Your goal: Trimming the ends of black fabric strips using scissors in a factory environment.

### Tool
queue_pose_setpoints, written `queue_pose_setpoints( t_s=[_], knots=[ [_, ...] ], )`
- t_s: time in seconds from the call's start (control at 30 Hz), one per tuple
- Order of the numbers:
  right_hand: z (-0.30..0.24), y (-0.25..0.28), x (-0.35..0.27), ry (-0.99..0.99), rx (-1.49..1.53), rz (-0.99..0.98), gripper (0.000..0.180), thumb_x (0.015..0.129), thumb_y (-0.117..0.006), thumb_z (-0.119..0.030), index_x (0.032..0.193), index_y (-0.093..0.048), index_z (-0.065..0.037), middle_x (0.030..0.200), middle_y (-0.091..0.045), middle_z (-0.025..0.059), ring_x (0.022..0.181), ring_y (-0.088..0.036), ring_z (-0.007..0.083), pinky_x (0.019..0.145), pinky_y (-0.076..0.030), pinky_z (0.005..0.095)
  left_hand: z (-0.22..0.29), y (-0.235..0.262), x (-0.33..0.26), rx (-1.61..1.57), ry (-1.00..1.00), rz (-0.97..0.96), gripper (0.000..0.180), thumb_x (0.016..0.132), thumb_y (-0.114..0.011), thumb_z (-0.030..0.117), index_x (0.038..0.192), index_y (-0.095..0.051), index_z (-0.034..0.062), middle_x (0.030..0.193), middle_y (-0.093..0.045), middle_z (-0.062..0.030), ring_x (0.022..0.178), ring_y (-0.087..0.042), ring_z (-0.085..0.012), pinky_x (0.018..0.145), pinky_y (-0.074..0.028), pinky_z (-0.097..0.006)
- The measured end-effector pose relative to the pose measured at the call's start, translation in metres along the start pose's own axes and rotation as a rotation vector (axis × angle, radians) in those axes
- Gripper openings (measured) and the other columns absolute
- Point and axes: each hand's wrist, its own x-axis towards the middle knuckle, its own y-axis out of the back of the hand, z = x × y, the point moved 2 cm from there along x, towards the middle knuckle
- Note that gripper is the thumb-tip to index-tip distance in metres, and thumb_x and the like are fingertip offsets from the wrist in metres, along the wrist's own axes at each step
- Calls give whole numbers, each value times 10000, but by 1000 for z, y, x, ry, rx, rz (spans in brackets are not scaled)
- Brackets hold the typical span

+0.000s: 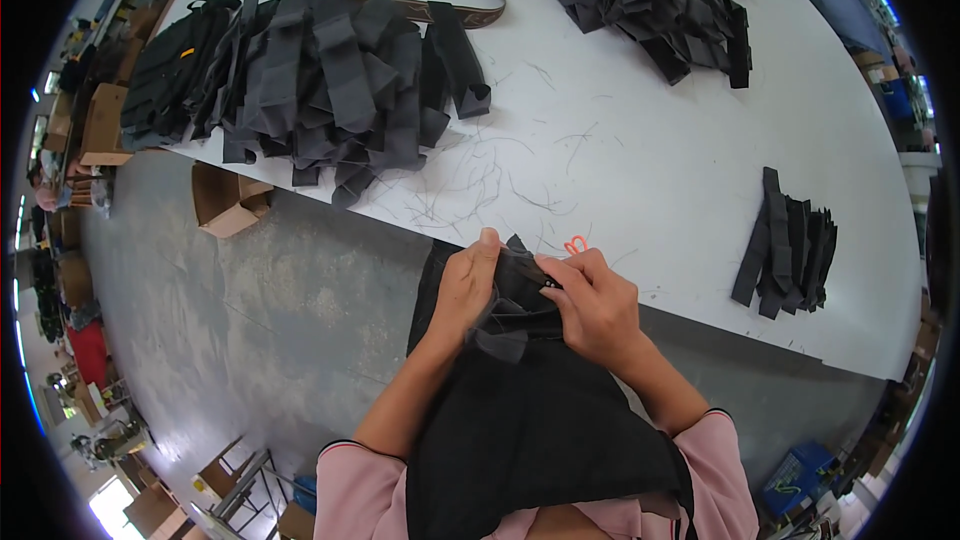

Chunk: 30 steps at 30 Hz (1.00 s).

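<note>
1 open cardboard box (228, 202) stands on the grey floor (270, 310) left of centre, and 1 blue container (800, 476) sits at lower right.

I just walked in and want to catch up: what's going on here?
A person in a black apron is working at the edge of a white table. Their left hand holds dark fabric, and their right hand holds a small dark tool, apparently snips, against it. Loose threads lie scattered on the table. Two large piles of dark strips sit at the far left and far right, with a smaller stack nearer on the right.
</note>
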Motion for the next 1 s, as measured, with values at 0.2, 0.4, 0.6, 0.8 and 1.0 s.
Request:
queue_pose_setpoints(
  t_s=[0.2, 0.4, 0.6, 0.8, 1.0],
  knots=[
    [0, -3, -6, 12, -34, 45, 326, 673, -688, -5, 995, -640, -35, 740, -535, 48, 552, -530, 187, 474, -411, 287, 1, -1, 0, 37, 15, -17, 545, 975, -387, 449, 780, -567, -26, 634, -463, 19, 641, -403, -69, 578, -359, -242],
    [-4, 5, -5, -27, 18, -2, 326, 659, -698, 4, 977, -638, -34, 768, -548, 52, 573, -546, 193, 486, -421, 290, 1, 1, -2, 22, 21, -27, 548, 972, -394, 453, 781, -572, -28, 642, -480, 13, 649, -415, -70, 590, -371, -241],
    [-1, 3, -4, -47, 77, -12, 337, 657, -702, -1, 985, -633, -36, 793, -554, 64, 590, -560, 204, 501, -431, 296, 6, 3, -3, 0, 27, -43, 536, 972, -400, 447, 786, -577, -24, 661, -499, 15, 658, -428, -68, 600, -379, -239],
    [-3, 0, -6, -56, 68, -7, 336, 663, -697, 8, 990, -638, -37, 780, -556, 57, 578, -555, 206, 494, -431, 292, -2, 2, -3, 25, 38, -74, 538, 974, -390, 449, 797, -579, -23, 662, -503, 6, 662, -434, -72, 607, -384, -246],
    [-4, 2, -11, -108, 87, 121, 307, 661, -694, 22, 958, -651, -43, 762, -549, 54, 558, -545, 203, 487, -426, 294, 4, 1, -5, 57, 5, -66, 548, 975, -380, 456, 787, -562, -26, 657, -496, -6, 664, -435, -84, 612, -384, -254]
  ],
)
